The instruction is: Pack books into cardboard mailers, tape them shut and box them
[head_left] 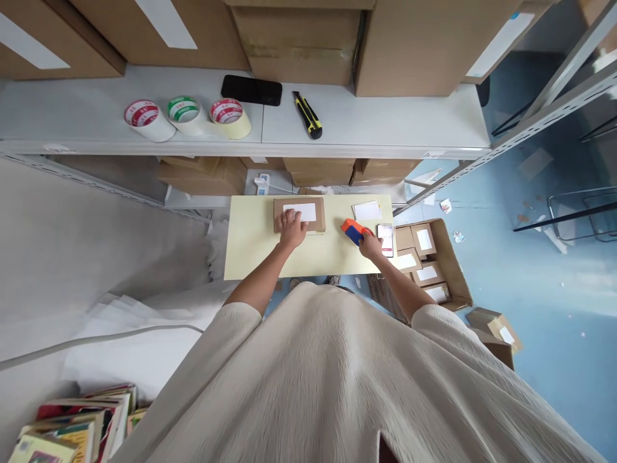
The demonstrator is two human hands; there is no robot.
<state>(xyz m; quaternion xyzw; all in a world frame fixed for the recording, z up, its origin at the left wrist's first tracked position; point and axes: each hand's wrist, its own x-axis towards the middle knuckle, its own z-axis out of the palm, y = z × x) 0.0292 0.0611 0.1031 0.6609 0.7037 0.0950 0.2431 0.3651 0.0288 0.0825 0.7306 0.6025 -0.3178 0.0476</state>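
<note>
On the pale yellow table [255,247] lies a closed brown cardboard box [315,226] with a white label [308,211] on top. My left hand [292,230] rests on the box, its fingers stretched over the label's lower left part. To the right, my right hand [371,245] is wrapped round an orange-and-blue hand-held device [353,231], whose exact kind I cannot make out. Just beside that hand lies a phone [385,239] with a lit screen. Behind the device is a small stack of white labels [367,211].
A shelf [193,140] beyond the table bears tape rolls [150,120], a dark phone [251,90], a yellow-black box cutter [307,116] and large cartons [299,45]. An open carton [457,276] of labelled boxes stands at the right; books [81,424] lie lower left.
</note>
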